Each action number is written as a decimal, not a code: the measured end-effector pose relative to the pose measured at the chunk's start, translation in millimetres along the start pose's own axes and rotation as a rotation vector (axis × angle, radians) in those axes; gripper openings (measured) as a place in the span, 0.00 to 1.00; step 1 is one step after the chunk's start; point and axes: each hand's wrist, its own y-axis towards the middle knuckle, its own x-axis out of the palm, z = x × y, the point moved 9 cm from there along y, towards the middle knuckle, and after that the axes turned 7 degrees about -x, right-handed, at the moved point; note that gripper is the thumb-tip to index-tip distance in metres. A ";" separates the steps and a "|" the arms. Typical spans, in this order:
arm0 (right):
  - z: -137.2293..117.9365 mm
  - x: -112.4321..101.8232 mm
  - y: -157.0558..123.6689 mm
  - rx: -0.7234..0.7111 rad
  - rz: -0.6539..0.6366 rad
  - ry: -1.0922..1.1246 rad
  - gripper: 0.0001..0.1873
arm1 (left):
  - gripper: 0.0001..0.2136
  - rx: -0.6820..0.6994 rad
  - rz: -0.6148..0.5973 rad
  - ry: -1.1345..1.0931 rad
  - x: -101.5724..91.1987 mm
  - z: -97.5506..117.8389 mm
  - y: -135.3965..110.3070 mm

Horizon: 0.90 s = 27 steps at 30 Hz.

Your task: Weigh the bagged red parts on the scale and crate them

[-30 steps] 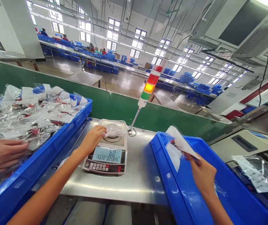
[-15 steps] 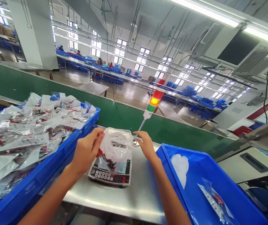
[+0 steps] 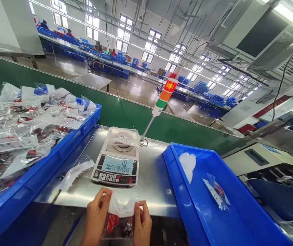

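Low in the view, in front of the metal table's edge, my left hand (image 3: 97, 213) and my right hand (image 3: 142, 220) hold a clear plastic bag (image 3: 120, 223) by its two sides. Its top is white, and red and dark pieces show inside. Fingers and thumb are pinched together on each side. Just beyond my hands stands a digital scale (image 3: 115, 157), its lit display showing 10 in the top row. A clear packet with a white printed strip (image 3: 123, 140) lies on the scale's pan. Left of the scale is another bag with a white label (image 3: 76, 175).
A blue crate (image 3: 87, 120) heaped with bagged parts stands at left. At right, a blue bin (image 3: 195, 205) contains a white piece (image 3: 188, 165) and one bag (image 3: 216, 192). Behind the scale rises a signal tower (image 3: 164, 97), red lit, before a green partition (image 3: 136, 121).
The bag has come from above the scale down toward me. My right hand has moved from beyond the scale onto the bag's right side. The signal light went from amber to red.
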 end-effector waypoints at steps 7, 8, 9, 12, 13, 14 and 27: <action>-57.6 -36.8 6.7 -0.189 0.223 -0.231 0.30 | 0.41 -0.091 0.139 -0.087 -7.1 16.8 -17.9; -56.2 -36.6 9.1 -0.174 0.207 -0.206 0.30 | 0.41 -0.088 0.134 -0.092 -6.2 19.4 -17.2; -52.3 -35.4 11.2 -0.154 0.186 -0.171 0.29 | 0.41 -0.071 0.130 -0.088 -6.0 21.9 -15.3; -28.2 -25.9 18.9 -0.035 0.061 -0.006 0.30 | 0.39 0.059 0.127 -0.033 -11.2 30.2 -6.4; -20.3 -20.2 22.5 0.013 -0.017 0.053 0.31 | 0.38 0.116 0.124 -0.005 -13.7 33.3 -3.8; -15.4 -14.4 26.5 0.050 -0.109 0.099 0.31 | 0.37 0.184 0.118 0.031 -15.5 37.3 -2.0; -90.4 15.1 41.5 -0.366 -0.881 -0.220 0.33 | 0.19 1.172 -0.354 0.475 45.2 107.8 -56.3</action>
